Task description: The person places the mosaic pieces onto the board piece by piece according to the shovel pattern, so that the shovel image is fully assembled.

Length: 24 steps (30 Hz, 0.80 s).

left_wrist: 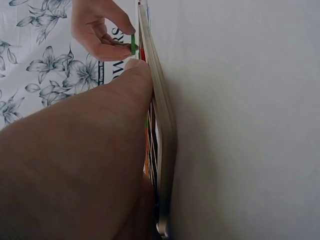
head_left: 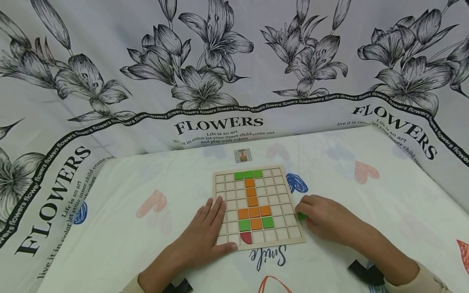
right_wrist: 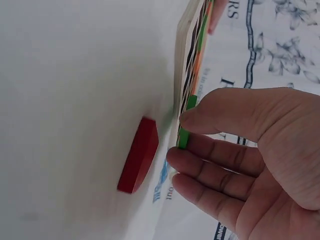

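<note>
A square wooden grid board (head_left: 299, 236) lies on the table. My left hand (head_left: 205, 232) rests spread along its left edge, the thumb on the near left corner. Beyond the right edge, my right hand (head_left: 327, 217) pinches a green tile (right_wrist: 187, 125) between thumb and fingers. An orange column of tiles (head_left: 252, 201) runs down the grid, with green tiles (head_left: 248, 174) at its top and green squares beside its lower end. A red quarter-round piece (head_left: 246, 238) sits in the bottom row. In the right wrist view, another red piece (right_wrist: 139, 156) lies on the table near the board.
Behind the board lies a small pattern card (head_left: 242, 155) with a gridded picture. A white cloth (head_left: 176, 175) printed with hearts covers the table. A flower-printed curtain (head_left: 220, 81) hangs at the back and sides.
</note>
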{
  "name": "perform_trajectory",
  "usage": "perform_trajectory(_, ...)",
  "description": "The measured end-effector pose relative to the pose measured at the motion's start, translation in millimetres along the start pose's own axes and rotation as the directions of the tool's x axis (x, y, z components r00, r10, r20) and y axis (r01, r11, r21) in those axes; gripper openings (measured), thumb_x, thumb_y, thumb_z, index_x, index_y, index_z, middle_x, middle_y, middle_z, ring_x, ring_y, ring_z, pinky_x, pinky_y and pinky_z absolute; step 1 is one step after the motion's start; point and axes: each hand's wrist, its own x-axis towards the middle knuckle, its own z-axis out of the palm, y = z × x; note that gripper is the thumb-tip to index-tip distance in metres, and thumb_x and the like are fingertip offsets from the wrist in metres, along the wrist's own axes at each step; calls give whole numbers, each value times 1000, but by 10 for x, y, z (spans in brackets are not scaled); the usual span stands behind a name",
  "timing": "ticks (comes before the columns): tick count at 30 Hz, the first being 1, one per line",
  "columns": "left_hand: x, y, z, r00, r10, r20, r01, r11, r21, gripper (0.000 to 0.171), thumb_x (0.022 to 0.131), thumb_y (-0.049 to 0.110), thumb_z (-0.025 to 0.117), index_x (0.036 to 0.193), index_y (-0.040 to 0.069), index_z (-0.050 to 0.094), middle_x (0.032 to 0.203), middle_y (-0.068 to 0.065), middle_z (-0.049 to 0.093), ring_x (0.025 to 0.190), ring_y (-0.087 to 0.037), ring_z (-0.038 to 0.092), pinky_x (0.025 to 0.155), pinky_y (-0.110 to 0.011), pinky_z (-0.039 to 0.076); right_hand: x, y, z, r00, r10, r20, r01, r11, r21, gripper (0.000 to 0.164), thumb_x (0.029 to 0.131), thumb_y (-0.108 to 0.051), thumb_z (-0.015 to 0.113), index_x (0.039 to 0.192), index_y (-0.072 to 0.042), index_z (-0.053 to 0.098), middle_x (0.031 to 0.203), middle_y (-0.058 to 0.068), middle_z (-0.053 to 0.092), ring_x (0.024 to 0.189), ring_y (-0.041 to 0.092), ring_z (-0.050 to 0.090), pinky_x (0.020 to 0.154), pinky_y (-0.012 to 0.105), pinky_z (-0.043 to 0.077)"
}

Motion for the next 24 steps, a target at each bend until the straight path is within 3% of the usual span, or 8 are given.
perform_trajectory(9, 1, 2, -7, 1000, -3, 3, 3, 1000, -4, 108, 90, 79, 41, 160, 2, 16, 167, -14, 7, 152, -33, -1, 119, -52, 14, 30, -152, 5, 998, 5, 63, -12, 995, 101, 27, 75, 2, 77, 95, -16, 74, 97, -8, 64, 83, 7, 58, 74, 23, 55)
perform_trajectory(19, 1, -3, 1, 1000, 4, -1, -4, 1000, -1, 107, 90, 78, 42, 160, 1, 16, 167, -14, 8, 152, -34, 0, 119, -53, 14, 50, -294, 56, 993, -118, 21, 114, 985, 130, 26, 75, 0, 79, 93, -17, 72, 96, -9, 63, 85, 7, 58, 76, 20, 53)
perform_trajectory(24, 2, -9, 10, 1000, 8, -7, -8, 1000, 5, 107, 90, 78, 41, 159, 1, 16, 167, -15, 7, 152, -34, -1, 119, -52, 13, 55, -361, 57, 990, -132, 55, 121, 977, 175, 24, 79, -3, 79, 95, -19, 74, 97, -10, 64, 86, 7, 57, 79, 19, 53)
